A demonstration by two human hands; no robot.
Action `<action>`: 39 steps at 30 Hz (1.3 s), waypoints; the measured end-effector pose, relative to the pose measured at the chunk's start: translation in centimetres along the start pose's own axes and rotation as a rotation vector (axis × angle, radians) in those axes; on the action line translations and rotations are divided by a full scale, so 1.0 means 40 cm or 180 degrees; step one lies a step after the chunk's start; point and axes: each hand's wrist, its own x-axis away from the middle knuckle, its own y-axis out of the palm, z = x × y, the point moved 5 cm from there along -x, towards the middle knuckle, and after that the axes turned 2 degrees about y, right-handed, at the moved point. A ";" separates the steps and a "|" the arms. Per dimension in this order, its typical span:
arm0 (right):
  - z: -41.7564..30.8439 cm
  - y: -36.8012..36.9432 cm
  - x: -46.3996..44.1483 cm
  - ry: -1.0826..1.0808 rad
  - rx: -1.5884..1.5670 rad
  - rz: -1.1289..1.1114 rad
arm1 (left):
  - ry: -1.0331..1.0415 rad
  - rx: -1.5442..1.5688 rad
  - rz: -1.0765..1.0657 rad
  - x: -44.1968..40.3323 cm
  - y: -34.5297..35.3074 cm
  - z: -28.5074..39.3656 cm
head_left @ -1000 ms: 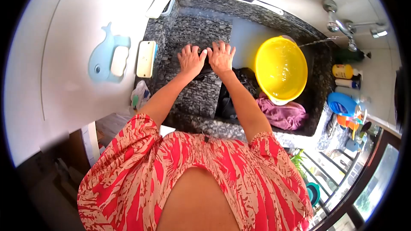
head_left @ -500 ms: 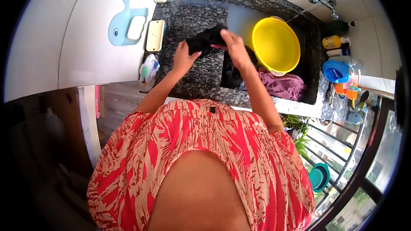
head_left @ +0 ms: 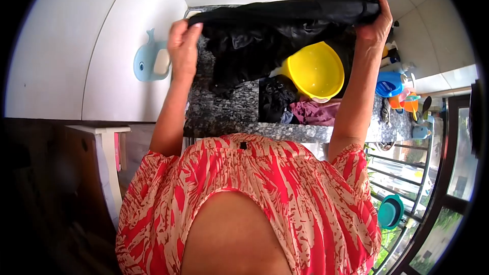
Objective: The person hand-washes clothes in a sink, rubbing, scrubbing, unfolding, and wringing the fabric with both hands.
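A black garment [head_left: 275, 23] hangs stretched wide across the sink area, its upper edge pulled almost straight. My left hand [head_left: 184, 46] grips its left end, fingers closed on the cloth. At the other end, higher up, my right hand [head_left: 376, 23] is closed round the bunched black fabric. The lower folds droop over the granite counter [head_left: 219, 119] and partly cover a yellow basin [head_left: 316, 71]. Below the basin, a purple cloth [head_left: 316, 113] and dark clothes [head_left: 277, 97] lie in the sink. What kind of garment I hold is unclear.
A whale-shaped holder [head_left: 145, 63] with a soap bar [head_left: 162, 61] is on the left wall. To the right stand a blue bottle [head_left: 389, 84] and orange containers [head_left: 407, 103]. A railing and a teal basin [head_left: 390, 211] are lower right.
The black garment was bunched between my hands over the counter; now it is spread out and raised. My hands have moved far apart, left hand leftward, right hand up and right.
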 end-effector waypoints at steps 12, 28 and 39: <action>-0.056 0.001 -0.037 -0.0534 0.2589 0.0087 | 0.0590 0.1267 -0.0378 -0.203 0.070 0.221; 0.012 0.026 -0.117 -0.0104 0.3407 0.0137 | -0.0709 0.4222 -0.0216 -0.404 -0.046 0.175; 0.185 -0.039 0.025 0.0681 0.1525 -0.0086 | -0.0195 0.0027 -0.2798 0.051 -0.002 -0.011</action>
